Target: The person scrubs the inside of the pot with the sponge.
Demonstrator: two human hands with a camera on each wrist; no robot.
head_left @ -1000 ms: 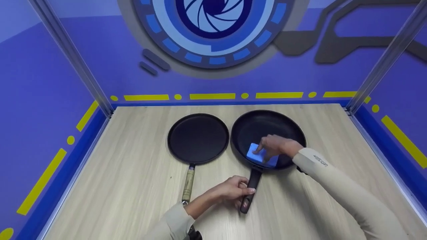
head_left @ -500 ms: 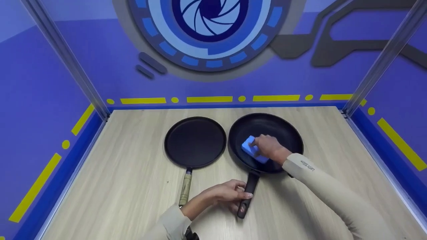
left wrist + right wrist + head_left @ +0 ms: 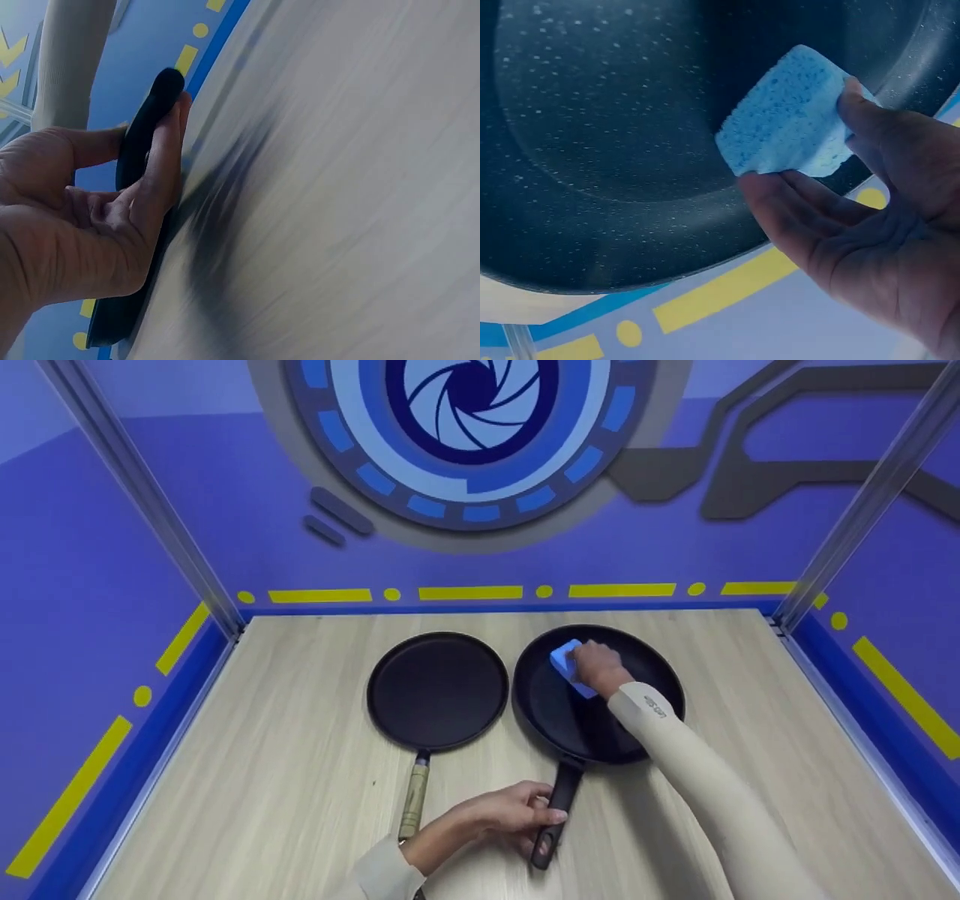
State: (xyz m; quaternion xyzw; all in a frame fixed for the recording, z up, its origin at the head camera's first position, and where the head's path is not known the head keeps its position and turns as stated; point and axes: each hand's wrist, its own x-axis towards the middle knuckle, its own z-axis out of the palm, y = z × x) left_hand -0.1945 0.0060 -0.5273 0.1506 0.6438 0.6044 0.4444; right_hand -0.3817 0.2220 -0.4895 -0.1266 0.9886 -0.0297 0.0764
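A deep black frying pan [image 3: 547,720] stands on the right of the table, its dark handle [image 3: 568,787] pointing toward me. My left hand [image 3: 514,814] holds that handle between thumb and fingers; the left wrist view shows the fingers [image 3: 161,161] beneath it and the thumb on the other side. Inside the pan, my right hand [image 3: 600,666] grips a blue sponge [image 3: 564,658] over the left part of the pan's floor. In the right wrist view the sponge [image 3: 787,112] is pinched between thumb and fingers, close against the speckled pan surface [image 3: 615,112].
A flat black crepe pan [image 3: 439,690] with a wooden handle [image 3: 414,802] lies just left of the frying pan, the left forearm over its handle end. Patterned blue walls [image 3: 225,510] enclose the wooden table [image 3: 285,720] at the back and both sides.
My right hand has slid the sponge from near the handle side of the frying pan away from me toward its far left part. My left hand keeps its hold on the handle.
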